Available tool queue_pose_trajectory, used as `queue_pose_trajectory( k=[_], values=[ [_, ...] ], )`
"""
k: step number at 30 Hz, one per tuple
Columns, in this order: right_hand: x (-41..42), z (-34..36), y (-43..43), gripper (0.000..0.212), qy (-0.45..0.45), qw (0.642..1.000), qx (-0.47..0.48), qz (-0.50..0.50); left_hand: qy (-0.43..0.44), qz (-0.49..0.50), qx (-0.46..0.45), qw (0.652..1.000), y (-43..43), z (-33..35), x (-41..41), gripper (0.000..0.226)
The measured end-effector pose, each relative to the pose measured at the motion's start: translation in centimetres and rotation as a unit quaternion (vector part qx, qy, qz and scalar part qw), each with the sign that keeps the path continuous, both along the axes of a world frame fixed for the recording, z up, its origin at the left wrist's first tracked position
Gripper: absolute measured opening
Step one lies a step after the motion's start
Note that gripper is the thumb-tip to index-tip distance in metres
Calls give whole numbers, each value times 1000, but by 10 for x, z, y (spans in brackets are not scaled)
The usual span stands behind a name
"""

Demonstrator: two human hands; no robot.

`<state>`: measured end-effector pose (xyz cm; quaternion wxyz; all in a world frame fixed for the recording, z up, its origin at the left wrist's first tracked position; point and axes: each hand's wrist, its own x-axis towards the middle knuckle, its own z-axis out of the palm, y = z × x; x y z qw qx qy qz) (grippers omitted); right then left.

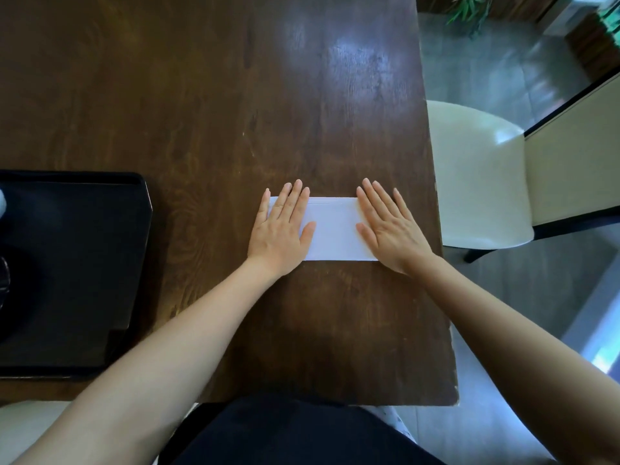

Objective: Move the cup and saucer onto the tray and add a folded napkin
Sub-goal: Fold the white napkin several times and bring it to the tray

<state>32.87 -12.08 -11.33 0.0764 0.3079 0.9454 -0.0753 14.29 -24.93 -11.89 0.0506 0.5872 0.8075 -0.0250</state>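
Note:
A white napkin (pixel 333 229), folded into a long strip, lies flat on the dark wooden table (pixel 208 122). My left hand (pixel 280 229) presses palm down on its left end, fingers spread. My right hand (pixel 389 226) lies flat on its right end in the same way. Neither hand grips anything. A black tray (pixel 100 263) sits at the left edge of the view; a dark round shape, perhaps the saucer (pixel 10 290), shows on it, mostly cut off. I cannot make out the cup.
The table's right edge runs just beyond my right hand. A cream chair (pixel 479 176) stands beside that edge on the grey floor. A green plant (pixel 469 8) is at the far top right.

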Motion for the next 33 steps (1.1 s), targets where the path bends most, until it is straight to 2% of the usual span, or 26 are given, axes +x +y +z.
queue_pose_trajectory(
  k=[8,14,16,18,20,22,24,28,33],
  values=[
    [37,2,-45,60,-6,1000,-23,10,19,-174,-33,984,11,4,-36,60],
    [41,7,-101,66,-5,998,-53,-29,41,-324,-62,943,30,12,-65,56],
    [36,8,-122,67,8,996,-64,-63,56,-342,-83,934,36,19,-67,57],
    [30,9,-138,67,19,993,-67,-96,69,-316,-63,944,36,26,-57,60],
    [29,13,-148,67,37,990,-77,-112,42,-241,3,970,22,31,-34,64],
    [33,19,-150,60,70,987,-98,-109,-61,-160,66,983,-11,33,-1,64],
    [41,25,-146,52,108,985,-105,-89,-131,-131,111,976,-53,33,37,61],
    [56,29,-129,45,106,991,-80,-3,-126,-111,147,975,-102,22,83,49],
    [71,29,-102,43,62,991,-11,120,-62,-119,213,968,-112,17,89,31]
  ],
)
